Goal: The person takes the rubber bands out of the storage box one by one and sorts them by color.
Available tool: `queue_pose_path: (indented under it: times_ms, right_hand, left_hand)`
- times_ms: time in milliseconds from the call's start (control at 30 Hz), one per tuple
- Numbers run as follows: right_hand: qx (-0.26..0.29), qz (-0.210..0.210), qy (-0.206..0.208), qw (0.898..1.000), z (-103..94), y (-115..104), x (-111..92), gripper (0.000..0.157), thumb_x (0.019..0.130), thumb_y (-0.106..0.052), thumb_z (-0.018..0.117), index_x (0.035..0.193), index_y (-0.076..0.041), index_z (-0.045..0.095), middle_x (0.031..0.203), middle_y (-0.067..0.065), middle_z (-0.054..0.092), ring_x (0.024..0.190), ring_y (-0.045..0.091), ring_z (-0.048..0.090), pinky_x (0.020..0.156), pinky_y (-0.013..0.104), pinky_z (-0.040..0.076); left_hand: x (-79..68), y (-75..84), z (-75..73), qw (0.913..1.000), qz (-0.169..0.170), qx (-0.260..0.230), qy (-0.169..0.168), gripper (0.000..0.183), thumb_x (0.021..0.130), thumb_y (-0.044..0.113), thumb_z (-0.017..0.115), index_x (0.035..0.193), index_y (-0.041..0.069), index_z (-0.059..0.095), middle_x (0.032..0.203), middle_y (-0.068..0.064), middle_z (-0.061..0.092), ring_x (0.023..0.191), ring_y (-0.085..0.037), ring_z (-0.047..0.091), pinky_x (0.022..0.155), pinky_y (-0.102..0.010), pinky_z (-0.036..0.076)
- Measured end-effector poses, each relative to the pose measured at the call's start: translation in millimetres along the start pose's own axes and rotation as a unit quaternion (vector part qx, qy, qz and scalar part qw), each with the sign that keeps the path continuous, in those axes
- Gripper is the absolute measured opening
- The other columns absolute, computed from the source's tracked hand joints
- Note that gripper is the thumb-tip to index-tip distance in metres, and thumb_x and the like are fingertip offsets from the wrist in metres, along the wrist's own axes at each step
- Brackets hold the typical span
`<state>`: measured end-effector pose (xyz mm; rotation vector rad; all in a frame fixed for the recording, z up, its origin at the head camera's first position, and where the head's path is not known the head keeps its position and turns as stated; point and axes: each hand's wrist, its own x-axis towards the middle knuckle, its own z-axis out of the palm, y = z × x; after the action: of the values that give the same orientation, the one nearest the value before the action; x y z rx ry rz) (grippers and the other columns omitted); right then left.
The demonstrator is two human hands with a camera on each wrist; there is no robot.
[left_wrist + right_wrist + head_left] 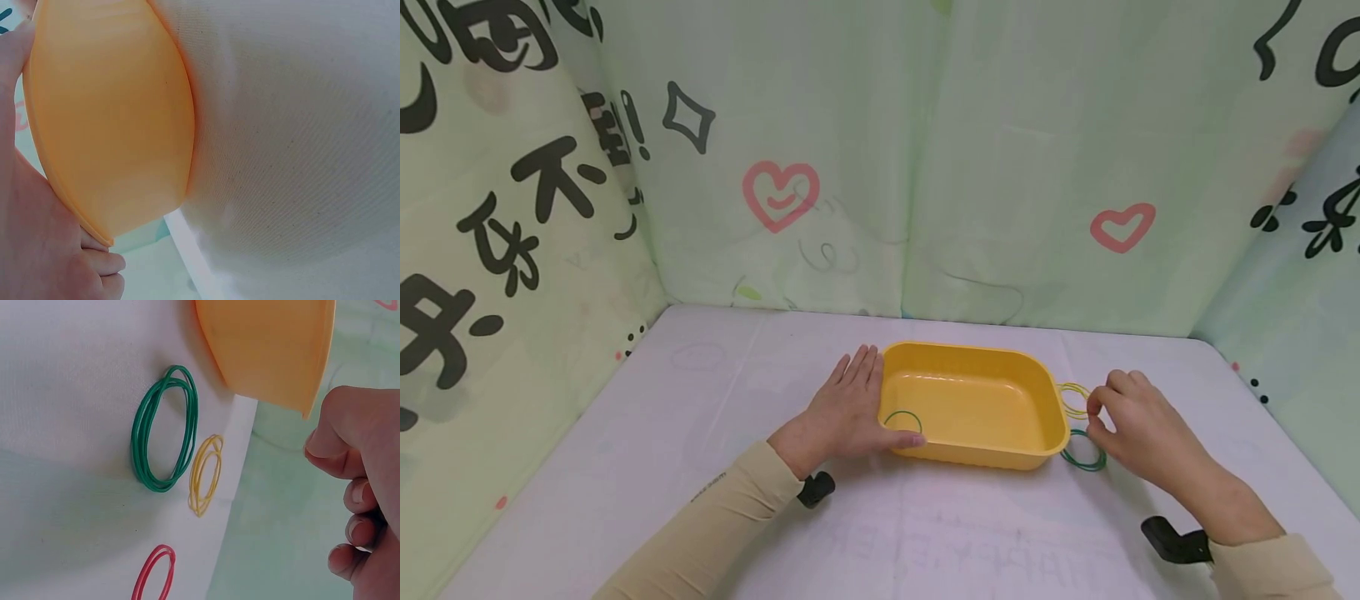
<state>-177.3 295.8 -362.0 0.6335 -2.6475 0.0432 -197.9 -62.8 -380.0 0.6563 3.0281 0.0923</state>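
Observation:
A yellow plastic tray (973, 454) stands on the table. My left hand (844, 408) holds its left end, fingers along the outside and thumb lying over the front rim; the left wrist view shows the tray's wall (119, 119) close up. One thin green rubber band (904, 413) lies inside, leaning at the left, partly covered by the thumb. My right hand (1138, 433) hovers right of the tray, fingers curled, thumb and forefinger brought together; I see nothing between them. Beneath it lie bundles of green rubber bands (164, 428), yellow rubber bands (205, 475) and red rubber bands (154, 575).
A pale cloth covers the table (925, 533). Printed curtains (1000, 167) hang behind it and along both sides. The green and yellow bundles lie close to the tray's right end. Black wrist mounts (1176, 542) stick out below both wrists.

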Motion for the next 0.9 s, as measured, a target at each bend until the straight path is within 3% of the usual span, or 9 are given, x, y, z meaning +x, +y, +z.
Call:
queue_pose_path:
  times_ms: [433, 900]
  right_hand:
    - [0.012, -0.016, 0.022, 1.0, -0.2, -10, 14, 0.012, 0.063, -0.011, 0.07, 0.066, -0.011, 0.058, 0.068, -0.002, 0.042, 0.069, 0.017, 0.036, 0.056, 0.025, 0.033]
    - [0.033, -0.01, -0.014, 0.999, 1.3, -34, 36, 0.011, 0.067, -0.012, 0.069, 0.071, -0.011, 0.059, 0.071, 0.0, 0.043, 0.073, 0.017, 0.036, 0.06, 0.025, 0.035]
  left_hand:
    - [-0.3, 0.1, -0.3, 1.0, 0.003, 0.005, 0.003, 0.125, 0.059, 0.092, 0.017, 0.143, 0.0, 0.002, 0.151, -0.014, 0.003, 0.14, -0.025, 0.0, 0.113, -0.042, 0.007]
    - [-0.2, -0.8, 0.6, 0.9999, 0.006, 0.006, 0.007, 0.125, 0.06, 0.092, 0.017, 0.143, 0.0, 0.003, 0.151, -0.015, 0.004, 0.14, -0.026, 0.0, 0.113, -0.041, 0.008]
